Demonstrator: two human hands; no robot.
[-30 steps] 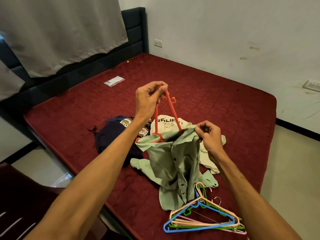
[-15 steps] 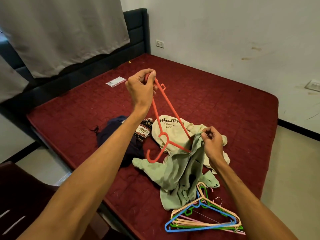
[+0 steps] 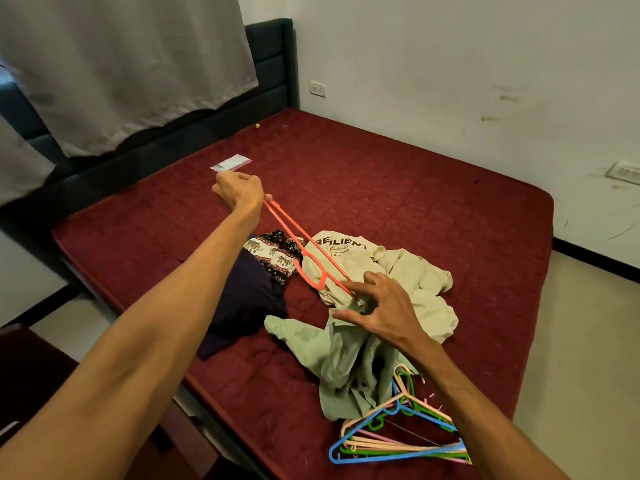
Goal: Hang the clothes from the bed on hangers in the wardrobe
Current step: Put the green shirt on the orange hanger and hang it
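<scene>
1. Maroon bed (image 3: 450,220) holds four garments: green shirt (image 3: 332,355), cream shirt (image 3: 408,271), navy garment (image 3: 246,299), elephant-print piece (image 3: 277,254).
2. Left hand (image 3: 239,192) grips one red hanger (image 3: 324,278) by its end, above the bed.
3. Right hand (image 3: 381,313) has fingers spread over the green shirt, gripping nothing.
4. One hanger pile (image 3: 398,452) lies beside the green shirt, count unclear. One packet (image 3: 230,163).

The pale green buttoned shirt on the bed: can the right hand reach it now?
Likely yes. The right hand is open over the pale green buttoned shirt, and only the red plastic hanger crosses beside it; nothing covers the shirt.
</scene>
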